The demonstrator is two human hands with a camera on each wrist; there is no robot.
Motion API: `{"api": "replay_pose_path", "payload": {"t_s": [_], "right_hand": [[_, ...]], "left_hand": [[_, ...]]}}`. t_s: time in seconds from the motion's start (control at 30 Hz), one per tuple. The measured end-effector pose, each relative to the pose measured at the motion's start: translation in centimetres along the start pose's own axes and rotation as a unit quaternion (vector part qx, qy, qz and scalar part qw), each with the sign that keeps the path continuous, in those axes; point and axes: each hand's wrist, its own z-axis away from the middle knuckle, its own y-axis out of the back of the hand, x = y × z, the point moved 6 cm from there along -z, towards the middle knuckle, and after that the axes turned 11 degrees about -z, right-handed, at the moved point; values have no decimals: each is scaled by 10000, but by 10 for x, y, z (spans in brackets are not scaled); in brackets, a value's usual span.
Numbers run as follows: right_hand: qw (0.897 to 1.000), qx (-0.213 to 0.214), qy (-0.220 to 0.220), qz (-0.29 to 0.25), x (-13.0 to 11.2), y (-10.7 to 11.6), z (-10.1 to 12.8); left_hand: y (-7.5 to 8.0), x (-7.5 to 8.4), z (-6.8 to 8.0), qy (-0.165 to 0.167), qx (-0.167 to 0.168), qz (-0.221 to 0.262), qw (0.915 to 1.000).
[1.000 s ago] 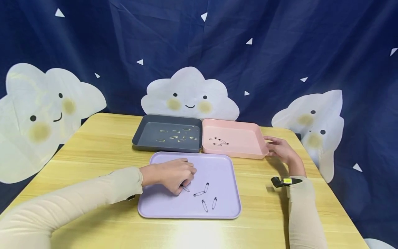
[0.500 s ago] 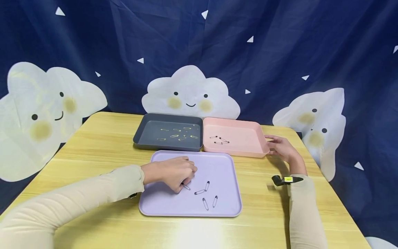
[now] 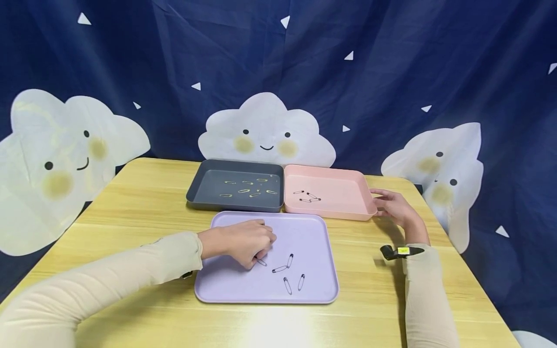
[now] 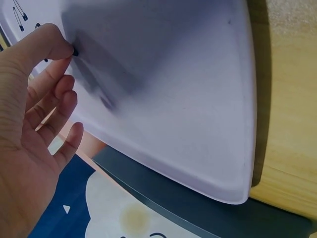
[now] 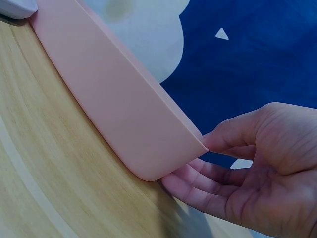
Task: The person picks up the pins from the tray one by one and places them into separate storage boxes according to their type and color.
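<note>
Almost nothing moves since the earlier frame. The left hand point(image 3: 243, 243) stays at picture centre, fingertips curled and pinching a black safety pin point(image 3: 261, 262) on the purple tray point(image 3: 313, 232). The right hand point(image 3: 393, 207), fingers relaxed, still touches the pink tray point(image 3: 344, 193), right of centre.

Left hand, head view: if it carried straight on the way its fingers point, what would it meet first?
Most likely the safety pin already at the fingertips of the left hand on the purple tray; beyond lie other loose pins. Depth is unclear.
</note>
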Motion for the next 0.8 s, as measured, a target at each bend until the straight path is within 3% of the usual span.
{"api": "replay_pose_path", "payload": {"t_s": [0.8], "right_hand": [[10000, -57, 41, 50, -1, -2, 0]], "left_hand": [[5, -6, -5, 5, 148, -31, 9999]]}}
